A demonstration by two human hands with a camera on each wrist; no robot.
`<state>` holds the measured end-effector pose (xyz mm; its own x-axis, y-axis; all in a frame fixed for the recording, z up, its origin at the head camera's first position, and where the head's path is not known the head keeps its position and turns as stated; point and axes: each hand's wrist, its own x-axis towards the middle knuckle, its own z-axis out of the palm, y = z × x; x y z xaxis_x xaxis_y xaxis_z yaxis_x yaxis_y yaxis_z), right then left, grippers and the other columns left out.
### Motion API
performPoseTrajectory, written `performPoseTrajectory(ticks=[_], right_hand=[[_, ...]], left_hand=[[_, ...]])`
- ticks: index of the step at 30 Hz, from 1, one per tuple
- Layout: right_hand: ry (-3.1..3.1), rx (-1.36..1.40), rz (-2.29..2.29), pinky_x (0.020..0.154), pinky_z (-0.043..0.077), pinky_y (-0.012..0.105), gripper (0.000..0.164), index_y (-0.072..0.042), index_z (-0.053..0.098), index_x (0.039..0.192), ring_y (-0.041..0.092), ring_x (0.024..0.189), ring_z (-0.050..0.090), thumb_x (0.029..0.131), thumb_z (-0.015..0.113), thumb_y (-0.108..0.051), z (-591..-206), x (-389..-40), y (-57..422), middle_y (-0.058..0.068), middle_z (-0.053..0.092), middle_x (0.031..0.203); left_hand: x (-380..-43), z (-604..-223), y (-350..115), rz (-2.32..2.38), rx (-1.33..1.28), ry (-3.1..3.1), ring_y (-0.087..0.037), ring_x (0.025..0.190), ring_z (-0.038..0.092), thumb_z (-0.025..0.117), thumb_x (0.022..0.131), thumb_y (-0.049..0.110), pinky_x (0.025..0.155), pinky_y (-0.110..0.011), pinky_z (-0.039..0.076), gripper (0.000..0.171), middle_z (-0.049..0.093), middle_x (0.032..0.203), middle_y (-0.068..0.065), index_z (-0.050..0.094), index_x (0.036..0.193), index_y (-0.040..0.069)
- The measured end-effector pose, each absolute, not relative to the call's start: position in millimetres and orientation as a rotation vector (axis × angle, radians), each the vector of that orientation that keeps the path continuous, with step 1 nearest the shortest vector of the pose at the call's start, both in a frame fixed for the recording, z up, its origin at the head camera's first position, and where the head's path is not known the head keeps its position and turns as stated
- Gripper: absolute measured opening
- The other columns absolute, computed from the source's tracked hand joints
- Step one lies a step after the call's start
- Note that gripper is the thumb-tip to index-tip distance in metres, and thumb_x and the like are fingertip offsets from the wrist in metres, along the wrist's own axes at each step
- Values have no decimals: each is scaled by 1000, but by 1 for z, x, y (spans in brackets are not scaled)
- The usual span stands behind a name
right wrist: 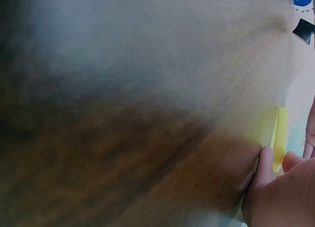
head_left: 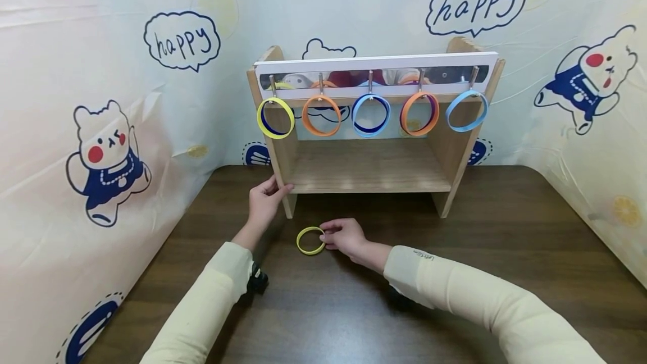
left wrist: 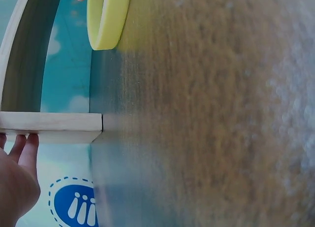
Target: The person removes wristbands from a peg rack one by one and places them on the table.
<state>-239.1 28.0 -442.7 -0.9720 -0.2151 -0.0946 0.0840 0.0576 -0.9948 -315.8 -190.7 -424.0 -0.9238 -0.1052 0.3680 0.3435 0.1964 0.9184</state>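
My left hand (head_left: 263,204) grips the lower left side panel (head_left: 286,164) of a wooden rack, thumb at the shelf's front edge; the left wrist view has fingertips against the panel's outer face. In front of the rack, my right hand (head_left: 346,237) pinches the right edge of a yellow ring (head_left: 298,240) between thumb and fingers. That ring lies low over the brown table, and the left wrist view catches part of its band (left wrist: 115,20). Above, more rings hang from a row of metal pegs: a yellow one (head_left: 259,119) at far left, then orange and blue ones.
The rack's lower shelf (head_left: 369,164) sits behind my right hand. A white-framed strip (head_left: 374,62) carrying the pegs runs across the top. Printed cloth walls (head_left: 182,100) stand behind and beside the table (head_left: 505,229). A black wrist device (head_left: 258,280) is on my left sleeve.
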Motion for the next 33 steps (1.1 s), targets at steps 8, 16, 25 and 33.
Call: performPoseTrajectory(ticks=[8,16,25,33], right_hand=[[2122,-165,-2007,79,56,44,30,18,60,114,24,83,65,85,65,14,-432,-233,28,26,64,98],[2151,-188,-2015,75,57,37,31,13,62,116,22,85,66,85,67,11,-431,-244,38,21,65,102],[2253,-322,-1997,73,57,35,27,5,68,112,27,91,67,85,70,6,-406,-238,59,18,68,108],[2277,-426,-2023,76,57,36,28,4,68,114,23,87,67,86,71,3,-387,-232,77,16,69,104]], left_hand=[[-314,-424,-192,-1798,-203,-2116,-22,106,64,80,83,27,87,-37,52,54,65,120,-13,62,131,12],[-315,-424,-193,-1799,-206,-2126,-22,107,64,79,83,28,88,-38,52,54,65,121,-12,61,132,13],[-316,-422,-191,-1795,-230,-2109,-21,106,64,79,83,26,87,-36,53,53,66,121,-12,62,131,14],[-316,-423,-190,-1797,-227,-2108,-21,106,64,79,83,24,87,-35,52,53,65,121,-14,61,132,12]])
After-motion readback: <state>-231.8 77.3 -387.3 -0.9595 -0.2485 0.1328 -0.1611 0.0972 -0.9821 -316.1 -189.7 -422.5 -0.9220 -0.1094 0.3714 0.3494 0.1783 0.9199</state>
